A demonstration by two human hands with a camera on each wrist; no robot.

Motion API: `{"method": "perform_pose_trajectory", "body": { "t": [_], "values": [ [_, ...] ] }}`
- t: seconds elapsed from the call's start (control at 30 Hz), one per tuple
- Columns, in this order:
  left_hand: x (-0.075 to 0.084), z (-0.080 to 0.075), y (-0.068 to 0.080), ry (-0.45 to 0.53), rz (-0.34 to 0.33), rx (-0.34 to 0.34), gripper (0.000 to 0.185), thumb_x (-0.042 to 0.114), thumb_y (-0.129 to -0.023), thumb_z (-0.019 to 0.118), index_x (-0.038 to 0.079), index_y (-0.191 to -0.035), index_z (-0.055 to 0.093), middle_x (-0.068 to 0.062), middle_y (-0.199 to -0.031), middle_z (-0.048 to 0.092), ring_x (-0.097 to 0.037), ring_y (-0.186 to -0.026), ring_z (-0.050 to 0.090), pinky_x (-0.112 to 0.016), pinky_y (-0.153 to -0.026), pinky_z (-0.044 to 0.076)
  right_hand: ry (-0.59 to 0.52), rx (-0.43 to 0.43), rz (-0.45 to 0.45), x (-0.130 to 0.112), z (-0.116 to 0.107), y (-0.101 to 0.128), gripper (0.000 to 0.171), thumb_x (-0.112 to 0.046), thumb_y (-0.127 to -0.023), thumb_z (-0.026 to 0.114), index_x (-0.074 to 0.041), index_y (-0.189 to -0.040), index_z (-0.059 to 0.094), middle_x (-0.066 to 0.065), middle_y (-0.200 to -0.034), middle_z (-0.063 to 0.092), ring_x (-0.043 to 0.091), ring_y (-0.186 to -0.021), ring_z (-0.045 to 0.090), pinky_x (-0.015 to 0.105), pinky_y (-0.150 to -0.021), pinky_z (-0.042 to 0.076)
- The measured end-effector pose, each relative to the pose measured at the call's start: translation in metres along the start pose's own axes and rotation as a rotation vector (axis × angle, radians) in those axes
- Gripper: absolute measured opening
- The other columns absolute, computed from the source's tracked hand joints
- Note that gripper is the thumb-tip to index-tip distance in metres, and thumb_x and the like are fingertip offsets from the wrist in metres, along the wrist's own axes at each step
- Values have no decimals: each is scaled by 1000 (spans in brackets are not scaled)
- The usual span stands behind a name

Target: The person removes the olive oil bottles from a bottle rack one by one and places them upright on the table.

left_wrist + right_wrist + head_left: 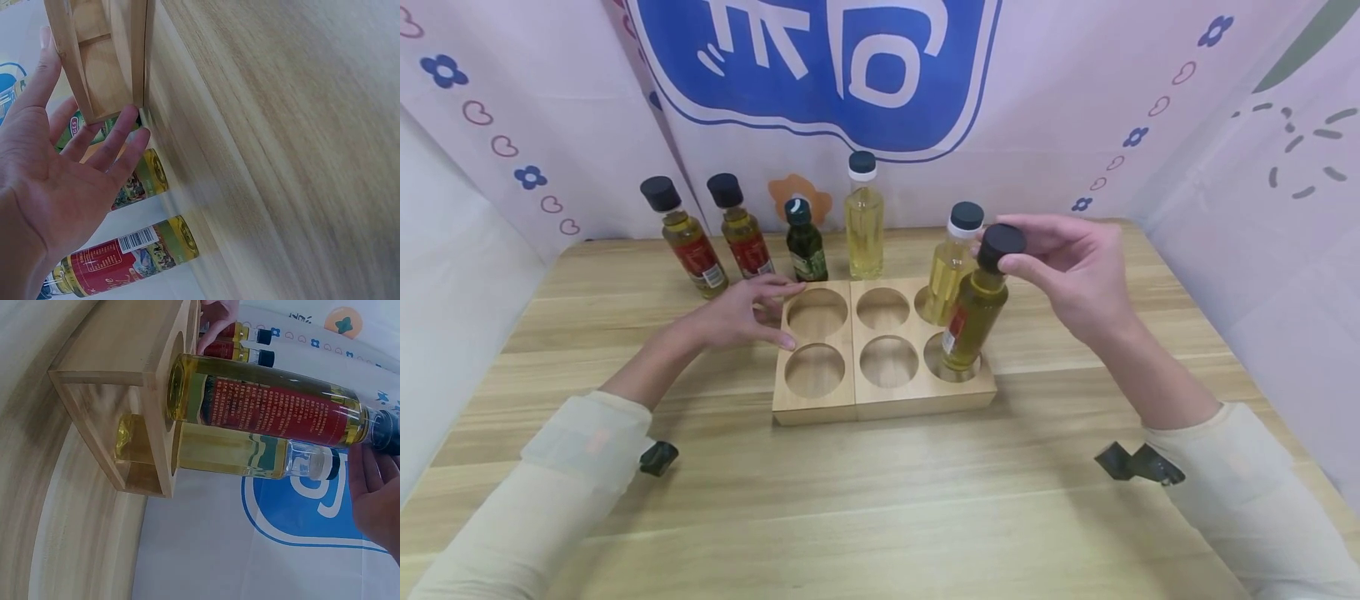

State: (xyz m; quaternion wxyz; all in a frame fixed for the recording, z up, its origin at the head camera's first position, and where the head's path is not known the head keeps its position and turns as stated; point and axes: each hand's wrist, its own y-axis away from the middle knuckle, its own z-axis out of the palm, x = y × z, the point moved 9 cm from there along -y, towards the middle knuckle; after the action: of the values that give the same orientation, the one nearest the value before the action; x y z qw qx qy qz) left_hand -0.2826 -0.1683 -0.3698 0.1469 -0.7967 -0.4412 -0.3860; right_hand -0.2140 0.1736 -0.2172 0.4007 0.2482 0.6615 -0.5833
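Note:
My right hand [1078, 271] pinches the black cap of a red-labelled oil bottle [973, 321]. That bottle leans slightly, its base in the front right hole of a wooden bottle rack [812, 403]. In the right wrist view, the oil bottle [275, 409] has its base at the hole's rim, and the fingers [369, 472] are at its cap. A pale oil bottle [947, 275] stands in the hole behind. At the rack's left end my left hand [737, 312] touches the wood, its fingers extended and thumb apart, as the left wrist view also shows.
Two red-labelled bottles [696, 254] [745, 242] stand behind the left hand. Beside them are a small dark green bottle [807, 250] and a tall pale oil bottle [865, 229]. A printed cloth [1037, 125] hangs behind the wooden table [880, 517].

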Motion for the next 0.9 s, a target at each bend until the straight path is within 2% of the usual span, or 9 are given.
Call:
{"method": "perform_pose_trajectory", "body": {
  "t": [0.1, 0.27, 0.4, 0.6, 0.9],
  "values": [
    [0, 0, 0, 3, 2, 2, 88, 14, -83, 89, 2, -157, 41, -29, -162, 29, -41, -123, 58, -54, -112, 48, -24, 13, -12, -3, -2, -2, 29, 3, -86, 82, 10, -113, 73, 15, -105, 78, 22, -92, 78, 34, -92, 61],
    [-1, -2, 0, 4, 1, 4, 88, 13, -83, 89, 2, -156, 41, -29, -162, 29, -41, -122, 59, -54, -111, 49, -56, 41, -43, -11, -6, -6, 29, -2, -87, 83, 10, -112, 73, 17, -104, 78, 23, -94, 78, 34, -90, 62],
    [0, -3, 0, -1, -2, 8, 89, 14, -83, 89, 2, -156, 41, -29, -162, 29, -40, -122, 59, -54, -111, 49, -133, 72, -62, -14, -12, -9, 26, 0, -86, 83, 7, -110, 75, 19, -104, 78, 25, -94, 78, 34, -91, 62],
    [-1, -4, 0, -9, -7, 9, 88, 14, -83, 89, 3, -157, 41, -29, -162, 28, -41, -122, 60, -54, -110, 50, -298, 107, -57, -14, -22, -14, 28, 8, -84, 81, 14, -110, 72, 24, -105, 76, 31, -97, 77, 37, -99, 59],
    [-1, 0, 1, 11, 6, -1, 89, 15, -83, 89, 2, -157, 40, -28, -161, 29, -41, -122, 60, -55, -110, 50, -379, 123, -68, -10, -37, -14, 28, 13, -85, 78, 19, -111, 69, 27, -103, 75, 34, -95, 77, 40, -96, 61]
  ]
}}
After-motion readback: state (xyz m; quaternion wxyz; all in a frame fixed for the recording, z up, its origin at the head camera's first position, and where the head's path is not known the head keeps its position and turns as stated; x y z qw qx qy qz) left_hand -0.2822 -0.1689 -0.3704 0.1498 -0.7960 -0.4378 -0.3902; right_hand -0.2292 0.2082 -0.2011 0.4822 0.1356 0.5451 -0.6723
